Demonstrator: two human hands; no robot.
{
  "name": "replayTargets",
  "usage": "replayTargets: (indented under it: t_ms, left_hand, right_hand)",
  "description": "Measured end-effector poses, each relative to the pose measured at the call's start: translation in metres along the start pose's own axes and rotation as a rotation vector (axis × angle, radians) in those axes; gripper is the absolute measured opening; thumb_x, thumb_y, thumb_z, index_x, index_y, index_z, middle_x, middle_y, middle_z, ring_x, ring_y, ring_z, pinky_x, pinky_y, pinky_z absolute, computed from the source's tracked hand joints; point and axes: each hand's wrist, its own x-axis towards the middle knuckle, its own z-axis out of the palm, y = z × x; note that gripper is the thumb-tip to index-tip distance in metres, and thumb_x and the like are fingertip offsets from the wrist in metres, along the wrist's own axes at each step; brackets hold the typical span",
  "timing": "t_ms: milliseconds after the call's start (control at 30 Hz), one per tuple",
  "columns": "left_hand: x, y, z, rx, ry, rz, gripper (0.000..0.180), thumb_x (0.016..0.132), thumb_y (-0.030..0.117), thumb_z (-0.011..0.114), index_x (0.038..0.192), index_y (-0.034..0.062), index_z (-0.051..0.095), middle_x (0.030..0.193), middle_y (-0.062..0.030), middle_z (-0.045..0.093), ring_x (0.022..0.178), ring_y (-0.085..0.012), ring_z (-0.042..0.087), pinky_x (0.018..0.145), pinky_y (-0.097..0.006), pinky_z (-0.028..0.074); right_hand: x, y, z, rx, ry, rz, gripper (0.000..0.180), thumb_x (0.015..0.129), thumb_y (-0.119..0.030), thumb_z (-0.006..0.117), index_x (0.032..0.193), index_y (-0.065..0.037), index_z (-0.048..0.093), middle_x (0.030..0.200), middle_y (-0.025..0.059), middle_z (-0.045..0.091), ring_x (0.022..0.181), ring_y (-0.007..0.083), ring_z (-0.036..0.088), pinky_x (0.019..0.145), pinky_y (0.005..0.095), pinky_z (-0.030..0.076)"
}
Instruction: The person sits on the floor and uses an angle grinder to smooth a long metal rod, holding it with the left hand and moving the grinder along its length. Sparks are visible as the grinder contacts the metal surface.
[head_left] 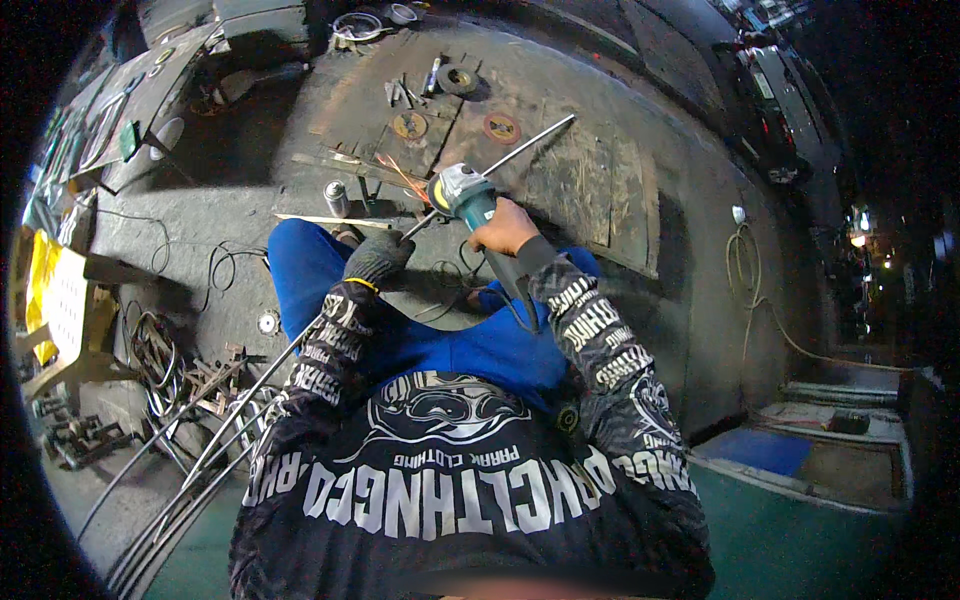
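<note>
On the dark workshop floor (640, 230), the gloved left hand (378, 258) grips a metal rod (520, 148); the right hand (505, 228), fingers closed, holds an angle grinder (462, 193), apparently sparking.

- My gloved left hand (378, 257) grips a long steel rod (520, 147) across my knees.
- My bare right hand (505, 228) holds a teal angle grinder (462, 192) against it; sparks (400, 172) fly.
- A spray can (336, 198) and grinding discs (409, 125) lie on the floor (600, 200).

rod (520, 148) under grinder (462, 193) | discs (456, 125) beyond | spray can (336, 198) left
</note>
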Motion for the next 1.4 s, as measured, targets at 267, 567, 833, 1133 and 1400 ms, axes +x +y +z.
replayTargets:
  t_ms: [267,567,833,1133,1400]
  left_hand:
    - [-0.009,-0.004,0.013,-0.094,0.022,-0.133,0.042,0.094,0.037,0.05,0.099,-0.0003,0.068,0.098,-0.0297,0.068,0.098,-0.0471,0.065,0.087,-0.056,0.049]
    - [-0.047,0.055,-0.047,-0.226,0.071,-0.323,0.038,0.097,0.036,0.051,0.1,0.002,0.067,0.095,-0.0267,0.068,0.094,-0.0457,0.066,0.082,-0.055,0.051]
    - [-0.025,0.073,-0.074,-0.211,-0.027,-0.512,0.036,0.099,0.04,0.052,0.101,0.0067,0.067,0.091,-0.0242,0.07,0.09,-0.0449,0.067,0.077,-0.056,0.052]
    - [-0.022,0.077,-0.079,-0.25,-0.03,-0.529,0.034,0.098,0.037,0.056,0.108,0.0083,0.07,0.093,-0.022,0.07,0.092,-0.0401,0.069,0.079,-0.051,0.053]
    - [-0.021,0.072,-0.072,-0.182,0.063,-0.484,0.026,0.095,0.032,0.062,0.109,0.0116,0.07,0.083,-0.0185,0.069,0.078,-0.0402,0.068,0.067,-0.051,0.053]
  right_hand:
    - [0.033,0.033,-0.028,-0.088,-0.019,0.169,0.082,0.051,-0.038,0.091,0.115,0.009,0.067,0.121,0.0264,0.068,0.111,0.037,0.068,0.093,0.0418,0.056]
    - [0.076,0.08,-0.065,-0.093,0.135,0.224,0.071,0.047,-0.034,0.09,0.096,0.013,0.069,0.097,0.0228,0.071,0.086,0.0319,0.07,0.076,0.0396,0.056]
    - [0.164,0.128,-0.118,-0.219,-0.047,0.218,0.059,0.056,-0.045,0.085,0.088,0.003,0.074,0.09,0.0179,0.07,0.082,0.0267,0.068,0.074,0.04,0.055]
    - [0.237,0.179,-0.183,-0.59,-0.276,0.058,0.026,0.095,-0.032,0.052,0.111,-0.031,0.072,0.127,0.0049,0.068,0.117,0.0289,0.064,0.101,0.042,0.048]
    - [0.295,0.229,-0.222,-0.084,-0.192,-0.068,0.026,0.078,-0.031,0.069,0.096,-0.013,0.076,0.106,0.0036,0.073,0.101,0.0197,0.064,0.091,0.0322,0.047]
